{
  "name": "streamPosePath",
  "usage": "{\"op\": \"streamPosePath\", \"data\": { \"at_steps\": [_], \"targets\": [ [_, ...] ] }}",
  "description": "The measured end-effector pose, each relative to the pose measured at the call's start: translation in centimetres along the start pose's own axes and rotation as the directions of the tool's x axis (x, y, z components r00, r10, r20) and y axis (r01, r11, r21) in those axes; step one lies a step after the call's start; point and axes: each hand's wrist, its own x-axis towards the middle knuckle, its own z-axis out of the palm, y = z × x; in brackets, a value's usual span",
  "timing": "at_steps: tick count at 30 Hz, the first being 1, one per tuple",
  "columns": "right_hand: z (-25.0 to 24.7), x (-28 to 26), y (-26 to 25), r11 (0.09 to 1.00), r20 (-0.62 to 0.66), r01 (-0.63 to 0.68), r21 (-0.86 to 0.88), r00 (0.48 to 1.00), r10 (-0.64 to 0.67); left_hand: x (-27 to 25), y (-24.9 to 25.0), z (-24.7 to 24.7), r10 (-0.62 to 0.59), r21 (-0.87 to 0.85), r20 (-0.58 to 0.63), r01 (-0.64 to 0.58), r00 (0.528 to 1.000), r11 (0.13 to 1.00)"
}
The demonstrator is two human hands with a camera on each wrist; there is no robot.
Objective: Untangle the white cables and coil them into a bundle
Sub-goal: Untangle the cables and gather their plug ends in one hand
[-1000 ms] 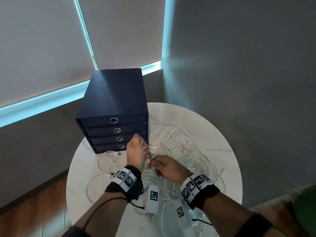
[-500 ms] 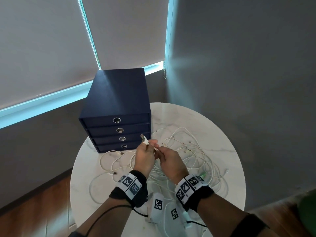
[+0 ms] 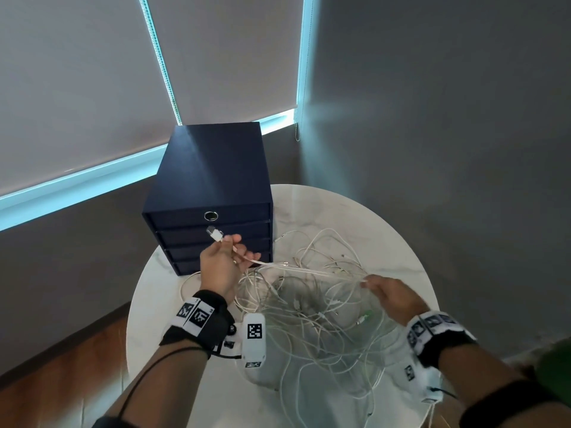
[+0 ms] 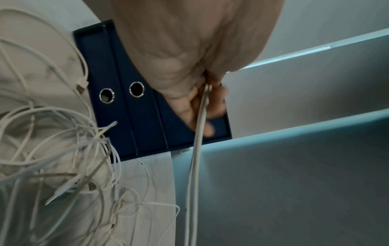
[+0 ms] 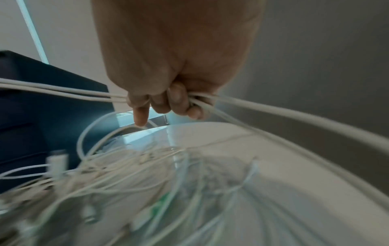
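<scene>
Stretching between both grips: white cables

Hands, close together earlier, now apart: right hand drawn rightward, perhaps along cable

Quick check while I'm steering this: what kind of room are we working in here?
Likely a home or small office corner: a round white marble-look table against grey walls, a navy four-drawer desk organiser box on it, and grey roller blinds drawn over the windows.

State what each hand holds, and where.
Left hand grips white cables just behind a USB plug; right hand grips the same strands farther along.
</scene>
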Motion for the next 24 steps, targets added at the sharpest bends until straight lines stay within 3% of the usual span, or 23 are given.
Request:
{"op": "streamPosePath", "data": {
  "at_steps": [4, 9, 11, 15, 17, 19, 22, 24],
  "targets": [
    [-4.6, 0.1, 3.0, 0.984, -0.078, -0.111, -0.140, 0.992, 0.101, -0.4, -0.5, 0.9, 0.043, 0.054, 0.053, -0.046, 0.998, 0.998],
    [-7.2, 0.0, 5.0, 0.941, -0.142, -0.282, -0.186, 0.956, 0.258, -1.3, -3.3, 0.7, -0.015, 0.290, 0.234, -0.055, 0.972, 0.955],
    [-6.1, 0.6, 6.8, 0.889, -0.082, -0.382, -0.253, 0.924, 0.374, -1.9, -4.4, 0.2, -0.067, 0.378, 0.280, -0.046, 0.958, 0.925],
    [-2.8, 2.2, 9.3, 0.798, 0.221, -0.417, -0.436, 0.809, 0.544, -2.8, -5.7, -0.3, -0.164, 0.441, 0.263, 0.033, 0.951, 0.897],
    [-2.3, 3.1, 7.1, 0.819, 0.291, -0.376, -0.434, 0.802, 0.522, -2.7, -6.1, -0.4, -0.164, 0.453, 0.231, 0.043, 0.959, 0.891],
    [-2.4, 4.0, 3.0, 0.836, 0.229, -0.317, -0.447, 0.863, 0.450, -2.4, -6.4, -0.7, -0.147, 0.470, 0.205, 0.034, 0.968, 0.882],
    [-2.6, 4.9, -3.6, 0.941, 0.042, -0.181, -0.285, 0.979, 0.201, -1.9, -6.9, -1.1, -0.115, 0.502, 0.170, 0.015, 0.979, 0.865],
    [-1.5, 5.2, -7.6, 0.984, 0.077, -0.002, -0.176, 0.997, 0.016, -1.6, -7.1, -1.3, -0.106, 0.512, 0.148, 0.015, 0.983, 0.859]
  ]
}}
